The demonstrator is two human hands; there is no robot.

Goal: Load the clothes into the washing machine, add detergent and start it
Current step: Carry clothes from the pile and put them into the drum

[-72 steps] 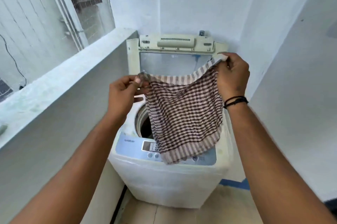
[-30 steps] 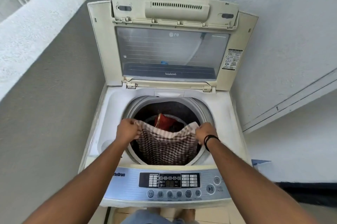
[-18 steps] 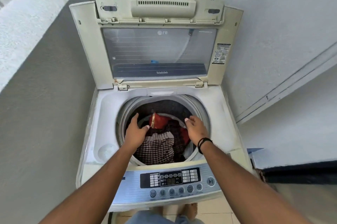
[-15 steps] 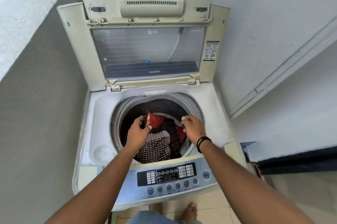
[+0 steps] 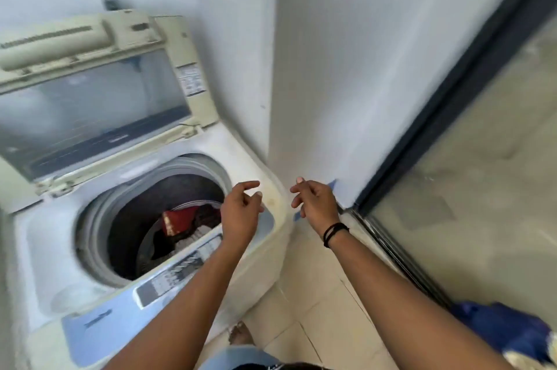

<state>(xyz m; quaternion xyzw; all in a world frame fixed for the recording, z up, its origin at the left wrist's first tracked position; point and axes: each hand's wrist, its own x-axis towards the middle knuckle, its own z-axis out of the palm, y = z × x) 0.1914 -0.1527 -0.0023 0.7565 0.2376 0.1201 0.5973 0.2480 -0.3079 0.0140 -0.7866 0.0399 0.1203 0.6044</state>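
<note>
The white top-loading washing machine [image 5: 51,237] stands at the left with its cream lid [image 5: 90,92] raised against the wall. Inside the drum lie a red cloth [image 5: 177,219] and the checked cloth [image 5: 196,234] beside it. My left hand [image 5: 241,207] hovers over the machine's right rim, fingers loosely apart, holding nothing. My right hand [image 5: 313,201], with a black band on the wrist, hangs past the machine's right side above the floor, also empty with fingers apart. The control panel [image 5: 177,273] runs along the front edge.
A white wall corner [image 5: 274,68] rises just right of the machine. A dark-framed glass door [image 5: 452,92] runs along the right. A blue bundle of cloth [image 5: 500,327] lies on the tiled floor at the lower right. My bare foot [image 5: 239,333] shows below.
The checked cloth was lowered into the drum and let go. Both hands came out of the drum and moved right, and my view has swung to the right.
</note>
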